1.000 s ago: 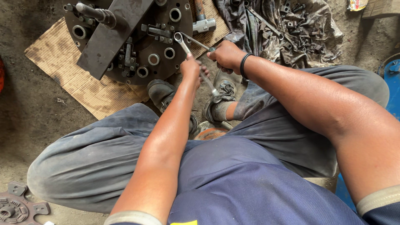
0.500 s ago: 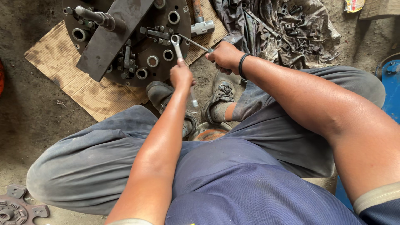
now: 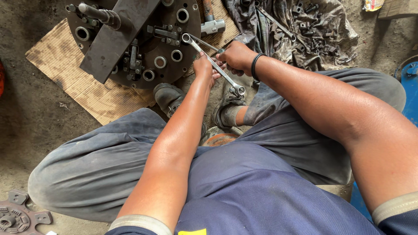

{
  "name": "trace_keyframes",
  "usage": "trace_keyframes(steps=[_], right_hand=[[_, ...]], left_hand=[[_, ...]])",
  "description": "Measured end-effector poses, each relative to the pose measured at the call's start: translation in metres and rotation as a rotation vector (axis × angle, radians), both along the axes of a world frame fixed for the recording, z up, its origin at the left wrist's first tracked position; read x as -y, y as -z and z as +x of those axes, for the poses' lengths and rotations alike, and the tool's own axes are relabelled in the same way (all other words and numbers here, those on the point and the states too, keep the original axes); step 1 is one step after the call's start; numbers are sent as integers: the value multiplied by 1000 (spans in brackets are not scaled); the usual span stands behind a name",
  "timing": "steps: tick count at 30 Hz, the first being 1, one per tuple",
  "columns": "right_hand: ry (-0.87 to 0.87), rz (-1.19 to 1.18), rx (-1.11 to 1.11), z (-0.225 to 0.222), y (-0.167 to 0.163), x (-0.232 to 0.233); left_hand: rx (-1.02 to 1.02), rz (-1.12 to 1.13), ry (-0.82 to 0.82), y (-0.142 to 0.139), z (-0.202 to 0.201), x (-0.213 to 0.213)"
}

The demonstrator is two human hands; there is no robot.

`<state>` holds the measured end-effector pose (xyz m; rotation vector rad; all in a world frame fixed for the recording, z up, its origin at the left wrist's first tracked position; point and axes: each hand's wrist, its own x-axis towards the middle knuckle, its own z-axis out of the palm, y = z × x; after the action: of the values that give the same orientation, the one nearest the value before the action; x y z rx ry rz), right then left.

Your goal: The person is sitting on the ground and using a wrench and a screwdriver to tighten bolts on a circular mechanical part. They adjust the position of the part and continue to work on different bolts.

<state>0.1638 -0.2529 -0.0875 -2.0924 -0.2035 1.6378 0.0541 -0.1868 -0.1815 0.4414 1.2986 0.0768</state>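
Observation:
A round dark metal clutch assembly with several bored holes lies on a sheet of cardboard, a thick steel bar laid across it. My left hand grips a long silver ring spanner near its middle, one ring end up at the plate's edge and the other down over my shoe. My right hand, a black band at its wrist, is closed on a second thin spanner that crosses the first one.
A hammer lies on the cardboard behind the plate. A dirty cloth at the back right carries bolts and small tools. A clutch disc sits at the bottom left on the dirt floor. A blue object stands at the right edge.
Both hands have stayed at the plate's right edge. The left hand's spanner has swung, so its far ring end now points up-left at the plate instead of straight up.

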Motion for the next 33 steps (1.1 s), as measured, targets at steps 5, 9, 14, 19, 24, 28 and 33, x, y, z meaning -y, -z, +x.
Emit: trace_keyframes(steps=[5,9,14,19,24,28,33], right_hand=[[-11,-17,22,0,-1,-2],[-7,-26,19,0,-3,-2],[-45,-26,9,0,-7,-3],[-46,-32,15,-1,-11,-4],[-31,-41,24,-2,-12,-3],[-31,-34,15,-1,-10,-3],[-26,-24,20,2,-8,-2]], left_hand=[[-81,44,67,8,-10,1],[-321,359,267,13,-23,-4],[-637,833,838,6,-81,-55],[-697,826,794,7,-81,-43],[-516,459,476,10,-45,0],[-348,213,279,4,-25,3],[-82,29,60,3,1,2]])
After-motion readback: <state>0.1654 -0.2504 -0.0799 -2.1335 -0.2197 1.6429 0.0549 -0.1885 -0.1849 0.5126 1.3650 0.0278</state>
